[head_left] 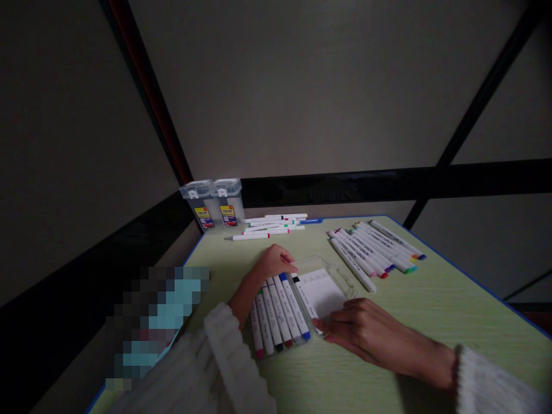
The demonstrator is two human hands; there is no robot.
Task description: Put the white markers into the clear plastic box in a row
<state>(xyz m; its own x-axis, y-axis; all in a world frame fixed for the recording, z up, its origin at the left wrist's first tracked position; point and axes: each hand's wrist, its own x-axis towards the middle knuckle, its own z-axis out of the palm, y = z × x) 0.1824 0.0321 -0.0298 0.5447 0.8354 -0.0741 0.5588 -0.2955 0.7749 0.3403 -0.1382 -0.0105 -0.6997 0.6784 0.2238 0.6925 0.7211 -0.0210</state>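
A clear plastic marker case (299, 261) lies spread out on the table between my hands. Its left half holds a row of white markers (276, 313) with coloured ends. In the right half are a white card (323, 290) and one marker with a black band (305, 298), lying along the hinge side. My left hand (273, 261) is closed at the case's far edge, its fingertips by that marker's far end. At the near end, my right hand (366, 328) has its fingers closed on the case edge, touching the same marker's tip. Its palm hides the case's near right corner.
Loose white markers (373, 247) lie in a group at the right. Another pile of markers (276, 224) lies at the back, with a blue pen (311, 221) beside it. Two clear lidded boxes (218, 207) stand at the back left corner. A blurred-out object (164, 322) is at the left edge.
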